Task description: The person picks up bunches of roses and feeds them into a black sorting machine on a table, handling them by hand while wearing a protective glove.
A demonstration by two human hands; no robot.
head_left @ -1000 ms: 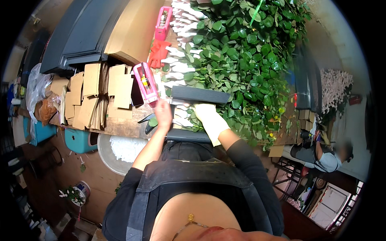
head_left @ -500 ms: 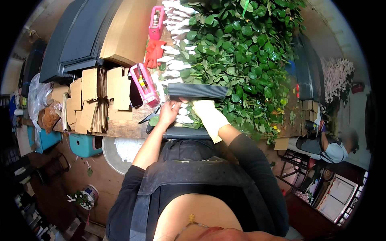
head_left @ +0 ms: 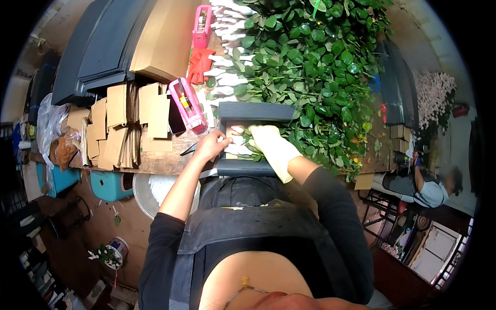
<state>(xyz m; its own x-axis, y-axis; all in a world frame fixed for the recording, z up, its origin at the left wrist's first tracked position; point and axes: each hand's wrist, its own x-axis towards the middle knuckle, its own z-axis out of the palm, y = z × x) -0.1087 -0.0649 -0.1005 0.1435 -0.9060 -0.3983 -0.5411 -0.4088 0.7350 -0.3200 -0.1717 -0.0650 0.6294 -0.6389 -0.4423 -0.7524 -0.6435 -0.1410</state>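
Note:
My bare left hand is at the left side of a dark ribbed cardboard wrap, its thumb and fingers pinched together beside white-sleeved flower heads. What lies in the pinch is too small to make out. A pale yellow glove covers my right hand, which rests over the leafy stems just right of those heads; its fingertips are hidden. The wrap's ribbed far panel stands behind both hands, and its smooth dark near panel lies at the table edge. One or two pinkish heads show inside.
Bundled leafy stems with white-sleeved heads fill the table beyond. Two pink tape dispensers, red gloves, cardboard pieces and stacked dark sheets lie left. A round tub stands below the edge; another person is far right.
My left hand has drawn slightly down and left, uncovering more of the flower heads. The gloved right hand has shifted a little to the right over the stems.

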